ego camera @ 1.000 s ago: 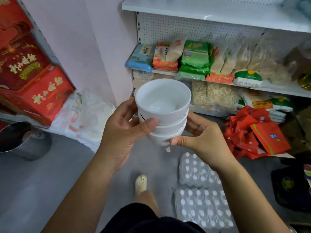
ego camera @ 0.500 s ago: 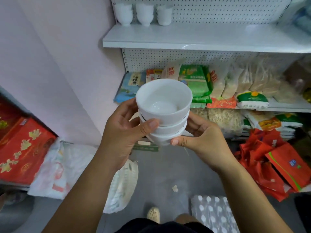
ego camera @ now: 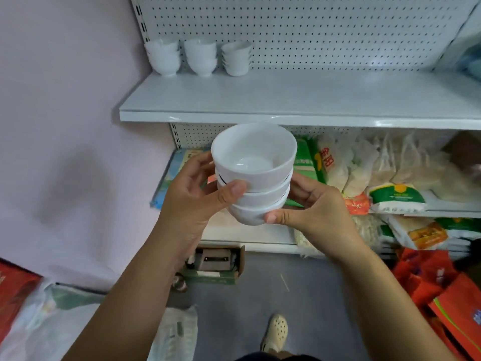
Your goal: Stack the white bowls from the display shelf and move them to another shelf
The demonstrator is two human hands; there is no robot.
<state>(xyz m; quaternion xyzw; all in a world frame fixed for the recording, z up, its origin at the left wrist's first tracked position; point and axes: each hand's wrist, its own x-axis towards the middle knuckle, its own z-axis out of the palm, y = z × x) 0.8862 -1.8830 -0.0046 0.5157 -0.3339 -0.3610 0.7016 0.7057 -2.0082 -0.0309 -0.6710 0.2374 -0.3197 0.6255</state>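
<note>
White glazed ceramic bowls, three nested into one short stack (ego camera: pixel 253 175), sit at the centre of the frame, clasped between both hands. The left hand (ego camera: pixel 192 201) curls round the stack's left side, thumb pressed on the middle bowl. The right hand (ego camera: pixel 315 207) cups the lowest bowl from the right.

To set them down well, I judge the stack should stay level, clear the front lip of the white metal shelf board (ego camera: pixel 286 97) just above it, and land foot-flat on bare board, with both hands loosening only once it rests. That board looks smooth and glossy, so a gentle landing matters.

At its back, in the upper left of the frame, three more stacks of white bowls (ego camera: pixel 197 57) stand against the white perforated back panel (ego camera: pixel 312 29). A pale pink wall (ego camera: pixel 65 126) fills the left, packets of food (ego camera: pixel 390 178) crowd the lower shelf at right, and grey floor (ego camera: pixel 299 295) lies below.
</note>
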